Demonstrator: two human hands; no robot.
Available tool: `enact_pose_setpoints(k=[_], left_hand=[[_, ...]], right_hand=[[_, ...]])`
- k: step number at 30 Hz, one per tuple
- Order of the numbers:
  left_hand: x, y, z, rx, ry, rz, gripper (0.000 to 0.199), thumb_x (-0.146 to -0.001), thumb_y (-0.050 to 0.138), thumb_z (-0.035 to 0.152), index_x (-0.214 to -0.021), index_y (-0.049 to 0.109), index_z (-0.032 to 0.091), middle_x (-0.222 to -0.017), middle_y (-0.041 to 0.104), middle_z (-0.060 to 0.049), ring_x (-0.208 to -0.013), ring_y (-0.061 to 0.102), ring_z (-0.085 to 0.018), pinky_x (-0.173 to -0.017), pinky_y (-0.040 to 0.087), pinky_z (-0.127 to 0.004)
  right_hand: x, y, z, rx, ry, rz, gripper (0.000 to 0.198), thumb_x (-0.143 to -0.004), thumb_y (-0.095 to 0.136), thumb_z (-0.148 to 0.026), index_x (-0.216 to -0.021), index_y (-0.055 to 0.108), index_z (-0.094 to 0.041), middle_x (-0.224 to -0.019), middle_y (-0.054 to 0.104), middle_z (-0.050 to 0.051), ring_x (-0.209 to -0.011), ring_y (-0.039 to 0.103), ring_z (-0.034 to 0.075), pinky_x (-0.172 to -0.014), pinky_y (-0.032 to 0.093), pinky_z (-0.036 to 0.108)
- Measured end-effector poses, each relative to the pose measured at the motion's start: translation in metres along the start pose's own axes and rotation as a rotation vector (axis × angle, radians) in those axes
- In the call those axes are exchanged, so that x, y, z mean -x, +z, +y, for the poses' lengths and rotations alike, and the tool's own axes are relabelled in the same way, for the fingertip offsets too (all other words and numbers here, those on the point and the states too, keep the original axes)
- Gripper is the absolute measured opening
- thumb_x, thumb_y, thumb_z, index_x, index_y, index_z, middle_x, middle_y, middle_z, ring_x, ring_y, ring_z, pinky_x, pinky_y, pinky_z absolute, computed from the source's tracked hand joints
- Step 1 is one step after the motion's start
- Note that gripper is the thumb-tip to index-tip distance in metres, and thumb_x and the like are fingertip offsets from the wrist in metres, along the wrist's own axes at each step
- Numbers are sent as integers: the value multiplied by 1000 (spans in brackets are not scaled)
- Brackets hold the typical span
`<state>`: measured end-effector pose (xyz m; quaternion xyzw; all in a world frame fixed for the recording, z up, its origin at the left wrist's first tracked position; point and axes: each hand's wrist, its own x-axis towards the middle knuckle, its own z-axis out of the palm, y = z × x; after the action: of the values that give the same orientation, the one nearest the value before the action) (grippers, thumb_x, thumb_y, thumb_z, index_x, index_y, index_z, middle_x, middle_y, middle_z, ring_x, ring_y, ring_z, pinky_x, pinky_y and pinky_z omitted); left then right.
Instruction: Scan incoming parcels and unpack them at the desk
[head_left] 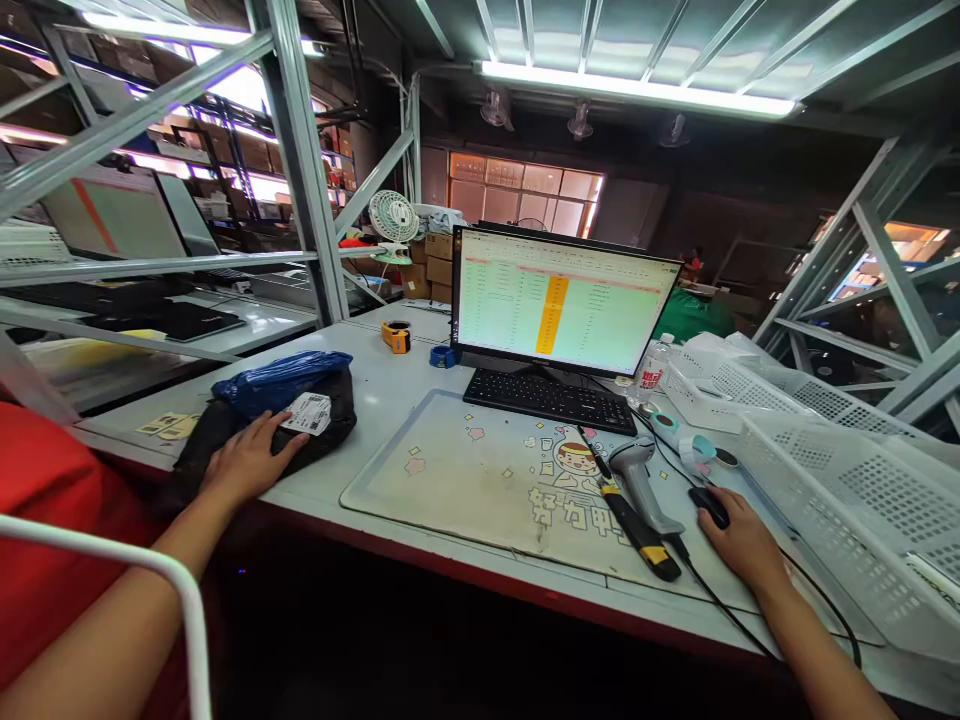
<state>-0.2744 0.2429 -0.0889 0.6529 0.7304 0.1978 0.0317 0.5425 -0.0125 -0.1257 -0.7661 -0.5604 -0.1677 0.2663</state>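
Note:
My left hand (251,455) lies with fingers spread on a black plastic parcel (341,405), touching the edge of its white printed label (309,413). Crumpled blue plastic (285,378) covers the back of the parcel. Over at the right of the desk mat, my right hand (739,530) is curved over a black computer mouse (709,506). Left of that hand are a grey barcode scanner (637,470) and a black-and-yellow utility knife (637,530), lying side by side on the printed desk mat (465,490).
A monitor (562,300) showing a spreadsheet stands behind a black keyboard (547,397). White perforated baskets (847,490) line the right side, near a plastic bottle (654,365) and tape rolls (697,449). An orange tape holder (396,337) and blue roll (442,356) sit left of the monitor.

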Motion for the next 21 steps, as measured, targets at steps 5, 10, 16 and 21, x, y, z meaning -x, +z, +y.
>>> enact_pose_setpoints(k=[5, 10, 16, 21], left_hand=[[10, -10, 13, 47, -45, 34, 87, -104, 34, 68, -167, 24, 10, -176, 20, -21, -158, 30, -44, -125, 26, -60], [15, -28, 25, -5, -18, -34, 92, -97, 43, 77, -165, 37, 15, -174, 25, -26, -144, 44, -56, -112, 38, -69], [34, -29, 59, 22, 112, 99, 64, -107, 29, 47, -143, 59, 3, -144, 64, -23, -128, 61, -39, -110, 45, -49], [125, 4, 135, 223, 557, 67, 45, -105, 43, 44, -126, 72, 18, -140, 71, -11, -131, 61, -29, -118, 43, -40]], right_hand=[[-1, -4, -5, -22, 2, -1, 54, -91, 46, -52, -126, 65, -16, -129, 69, 18, -119, 68, 34, -109, 51, 49], [-4, -7, -12, -38, 27, -11, 54, -90, 45, -51, -124, 65, -15, -129, 70, 19, -119, 68, 35, -109, 51, 48], [-1, -10, -14, -45, 33, 8, 58, -90, 47, -53, -130, 65, -14, -132, 69, 19, -122, 67, 35, -111, 50, 48], [-12, -26, -23, -20, -48, 142, 61, -96, 47, -57, -131, 65, -11, -128, 70, 21, -122, 65, 37, -110, 49, 50]])
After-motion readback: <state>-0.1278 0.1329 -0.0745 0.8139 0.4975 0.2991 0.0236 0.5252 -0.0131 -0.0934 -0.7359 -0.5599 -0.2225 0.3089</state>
